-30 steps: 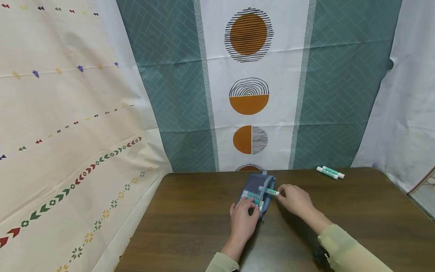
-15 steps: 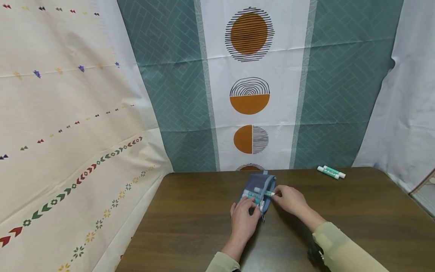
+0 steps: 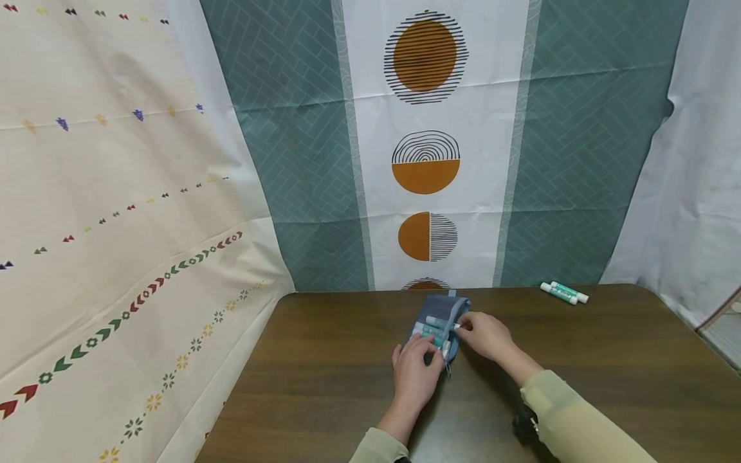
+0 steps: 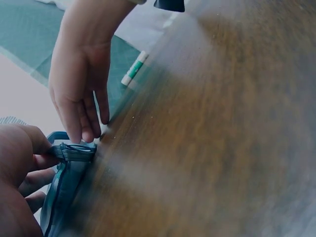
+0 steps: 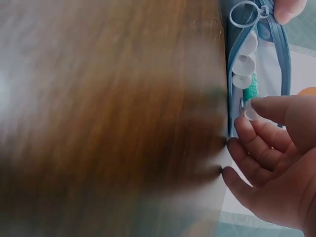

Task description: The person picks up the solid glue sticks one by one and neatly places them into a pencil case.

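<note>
A blue zip pouch (image 3: 431,307) with a see-through side lies near the far edge of the table, its zip open to the right. My left hand (image 3: 413,373) grips the pouch by its near edge, beside the zip's ring pull (image 5: 244,14). Between thumb and fingers, my right hand (image 3: 489,335) pinches the white end of a green-and-white glue stick (image 5: 251,90), most of which is inside the pouch. Several other glue sticks (image 5: 244,65) sit in the pouch, their round white ends towards the opening.
Two more glue sticks (image 3: 560,294) lie side by side at the table's far right edge. The brown wooden table (image 3: 324,366) meets hanging cloths (image 3: 312,251) at the back and sides.
My right hand has moved left towards the pouch, and the glue stick it pinches has slid deeper inside. My left hand has stayed on the pouch.
</note>
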`<state>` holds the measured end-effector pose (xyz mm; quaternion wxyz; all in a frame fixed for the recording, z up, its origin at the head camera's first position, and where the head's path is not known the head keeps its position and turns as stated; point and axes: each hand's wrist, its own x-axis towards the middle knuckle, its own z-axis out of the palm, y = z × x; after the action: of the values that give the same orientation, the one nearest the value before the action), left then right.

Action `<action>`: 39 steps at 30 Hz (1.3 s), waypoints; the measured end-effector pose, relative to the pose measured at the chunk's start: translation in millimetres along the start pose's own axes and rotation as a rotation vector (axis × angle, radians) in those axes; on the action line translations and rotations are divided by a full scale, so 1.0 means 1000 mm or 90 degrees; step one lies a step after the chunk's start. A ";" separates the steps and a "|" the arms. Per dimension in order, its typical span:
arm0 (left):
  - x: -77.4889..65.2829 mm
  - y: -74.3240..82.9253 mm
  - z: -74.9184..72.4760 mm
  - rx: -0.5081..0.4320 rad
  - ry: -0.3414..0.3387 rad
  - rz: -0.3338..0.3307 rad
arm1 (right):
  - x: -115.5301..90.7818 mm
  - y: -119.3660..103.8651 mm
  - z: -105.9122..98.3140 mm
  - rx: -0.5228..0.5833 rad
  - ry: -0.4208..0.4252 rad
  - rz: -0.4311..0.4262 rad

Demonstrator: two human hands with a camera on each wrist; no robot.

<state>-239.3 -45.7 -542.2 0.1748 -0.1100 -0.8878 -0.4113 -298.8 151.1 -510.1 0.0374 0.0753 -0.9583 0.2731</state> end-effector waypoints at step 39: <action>-0.001 0.002 0.000 0.001 0.002 -0.005 | 0.001 -0.009 0.010 -0.004 -0.002 -0.028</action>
<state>-238.0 -44.9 -541.2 0.1742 -0.1057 -0.8883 -0.4117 -298.7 138.1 -513.7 0.0422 0.0969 -0.9572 0.2694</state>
